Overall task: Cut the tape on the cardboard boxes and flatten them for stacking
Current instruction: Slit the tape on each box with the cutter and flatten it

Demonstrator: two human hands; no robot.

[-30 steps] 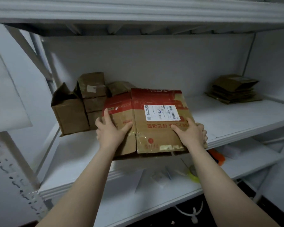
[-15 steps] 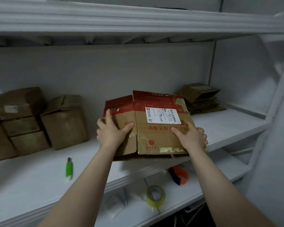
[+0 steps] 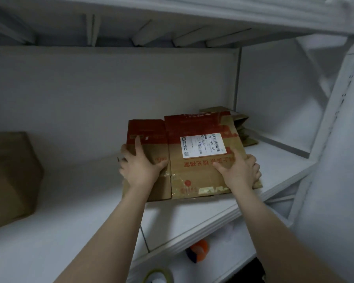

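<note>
A flattened red-and-brown cardboard box (image 3: pixel 194 176) with a white shipping label (image 3: pixel 202 145) is held over the right part of the white shelf (image 3: pixel 80 211). My left hand (image 3: pixel 140 166) grips its left edge, thumb on top and fingers curled round the side. My right hand (image 3: pixel 240 170) grips its right edge the same way. Behind the held box, a stack of flattened brown boxes (image 3: pixel 243 131) lies in the shelf's back right corner, mostly hidden.
An unflattened brown box (image 3: pixel 10 176) stands at the far left of the shelf. On the lower shelf lie an orange and blue object (image 3: pixel 198 251) and a roll of clear tape (image 3: pixel 157 275). The shelf above hangs low overhead.
Both hands have carried the flattened box to the right along the shelf, close to the stack in the back right corner. The grip on the box is unchanged.
</note>
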